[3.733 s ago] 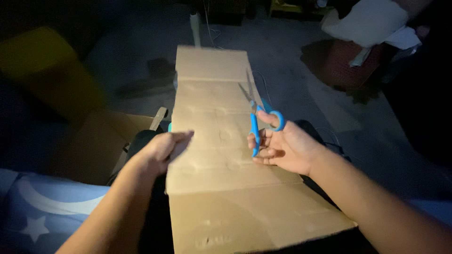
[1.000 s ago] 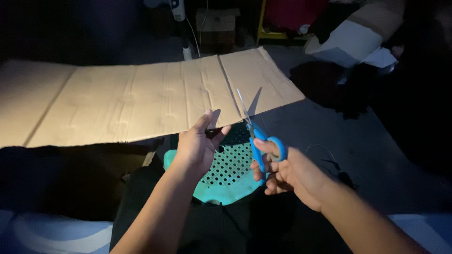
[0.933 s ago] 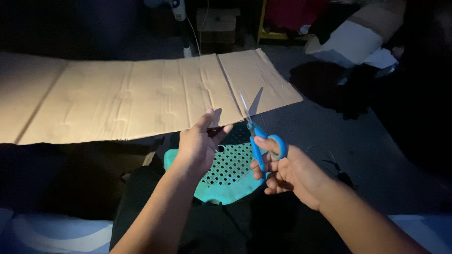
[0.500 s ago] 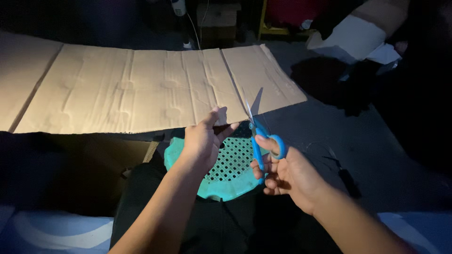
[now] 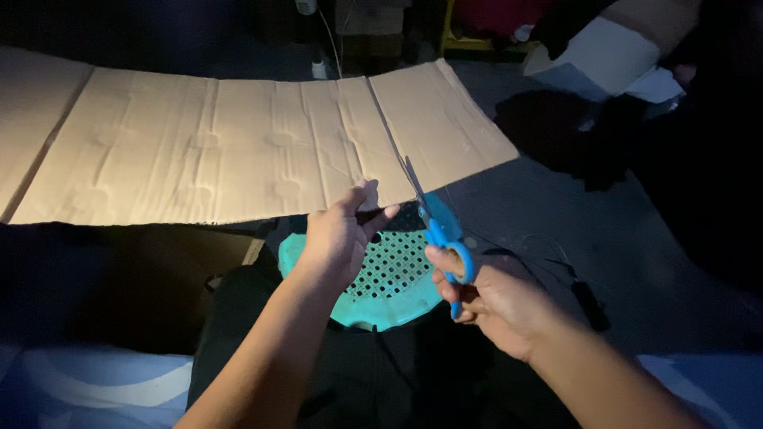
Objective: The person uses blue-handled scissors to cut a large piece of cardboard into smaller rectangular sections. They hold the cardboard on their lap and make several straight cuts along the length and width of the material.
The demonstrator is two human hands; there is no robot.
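A long, flat sheet of brown cardboard (image 5: 238,143) with fold lines is held up across the dark room. It is above a green plastic stool (image 5: 389,274) full of little holes. The left hand (image 5: 338,238) pinches the near edge of the cardboard, fingers (image 5: 362,199) closed on it. The right hand (image 5: 497,306) holds blue scissors (image 5: 437,230), with fingers through the handle loops. The blades sit at the cardboard's near edge, by a fold line. I cannot tell how far open they are.
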